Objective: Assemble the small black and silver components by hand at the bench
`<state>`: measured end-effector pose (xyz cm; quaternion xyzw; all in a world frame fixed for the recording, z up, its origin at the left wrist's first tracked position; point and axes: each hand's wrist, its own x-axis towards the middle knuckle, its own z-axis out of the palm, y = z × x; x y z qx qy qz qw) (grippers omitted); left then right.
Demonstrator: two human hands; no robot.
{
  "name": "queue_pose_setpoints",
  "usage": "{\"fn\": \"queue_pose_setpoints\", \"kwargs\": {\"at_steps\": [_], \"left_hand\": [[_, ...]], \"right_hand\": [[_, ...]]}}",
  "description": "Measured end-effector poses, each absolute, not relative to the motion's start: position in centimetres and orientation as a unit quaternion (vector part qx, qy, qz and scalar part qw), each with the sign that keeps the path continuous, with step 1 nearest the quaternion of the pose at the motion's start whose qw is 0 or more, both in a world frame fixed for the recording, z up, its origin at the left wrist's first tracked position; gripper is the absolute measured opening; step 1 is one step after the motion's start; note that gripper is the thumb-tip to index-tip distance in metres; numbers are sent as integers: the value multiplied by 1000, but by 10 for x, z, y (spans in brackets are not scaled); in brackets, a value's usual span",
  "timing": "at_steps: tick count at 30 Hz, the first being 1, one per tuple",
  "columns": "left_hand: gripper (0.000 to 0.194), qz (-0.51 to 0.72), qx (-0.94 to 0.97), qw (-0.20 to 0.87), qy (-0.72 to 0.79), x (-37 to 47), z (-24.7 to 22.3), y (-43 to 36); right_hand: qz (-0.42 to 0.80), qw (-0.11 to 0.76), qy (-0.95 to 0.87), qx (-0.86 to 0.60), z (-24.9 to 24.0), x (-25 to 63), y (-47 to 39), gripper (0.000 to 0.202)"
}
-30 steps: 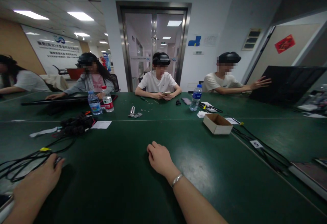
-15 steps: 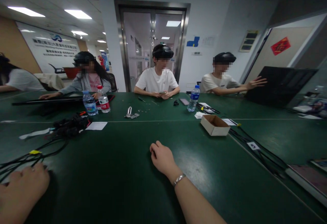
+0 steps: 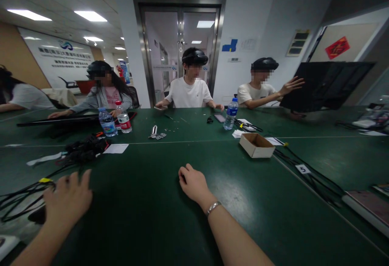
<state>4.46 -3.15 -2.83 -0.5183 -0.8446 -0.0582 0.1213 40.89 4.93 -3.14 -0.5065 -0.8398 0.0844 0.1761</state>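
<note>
My left hand [image 3: 68, 199] is raised over the left side of the green table [image 3: 146, 201], back up, with its fingers apart. It is beside black cables [image 3: 18, 195] with a yellow tag [image 3: 45, 180]; a small black object [image 3: 38, 215] shows partly behind the wrist. My right hand [image 3: 193, 183] rests on the middle of the table, fingers curled in, a silver bracelet [image 3: 213, 207] on its wrist. Nothing shows in its fingers, though the palm side is hidden.
A shallow open box [image 3: 257, 152] stands right of centre, near a water bottle [image 3: 231, 114] and cables tagged 5 [image 3: 303, 169]. Two bottles [image 3: 123, 117] and a tangle of black gear [image 3: 88, 149] lie left. Several people sit opposite; one touches a large monitor [image 3: 328, 84].
My left hand has moved right and up, its fingers spreading. My right hand stays put. Opposite, the middle person's hands have moved apart, and the monitor at right has shifted left and up.
</note>
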Motion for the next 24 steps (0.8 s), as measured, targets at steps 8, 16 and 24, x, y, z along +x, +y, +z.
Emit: {"fn": "queue_pose_setpoints", "kwargs": {"at_steps": [8, 16, 24], "left_hand": [[70, -230, -762, -155, -586, 227, -29, 48], [58, -262, -772, -270, -513, 260, -41, 57], [33, -276, -768, -235, -528, 257, -36, 51]], "right_hand": [[63, 166, -851, -494, -30, 412, 48, 19], [112, 196, -863, -451, -35, 419, 56, 23], [129, 243, -845, -459, -29, 427, 55, 28]]}}
